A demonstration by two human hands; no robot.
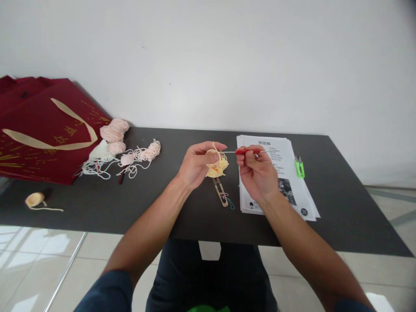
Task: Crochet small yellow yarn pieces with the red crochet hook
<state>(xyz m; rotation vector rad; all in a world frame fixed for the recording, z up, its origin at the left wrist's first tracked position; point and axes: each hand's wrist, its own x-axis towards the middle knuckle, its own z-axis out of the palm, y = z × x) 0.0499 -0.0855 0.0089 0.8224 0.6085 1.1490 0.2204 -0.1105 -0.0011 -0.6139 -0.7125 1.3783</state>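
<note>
Between the fingers of my right hand (258, 171) is a crochet hook (242, 151) with a red handle, its metal shaft pointing left. My left hand (198, 162) pinches pale yellow yarn (215, 149), which loops over the forefinger. The hook's tip reaches the yarn at the left fingertips; whether it passes through a stitch is too small to tell. Behind and below the left fingers lies a yellow yarn bundle (219, 168), partly hidden. Just under it, a flat metal thread snip (221, 193) rests on the table with a small teal loop (231, 203) beside it.
Printed sheets (269, 206) lie under my right hand, with green-handled snips (299, 167) at their right edge. Pink and white yarn (114, 130) sits left, before a dark red bag (48, 151). A small cream crocheted piece (34, 199) rests near the table's (146, 208) front left edge.
</note>
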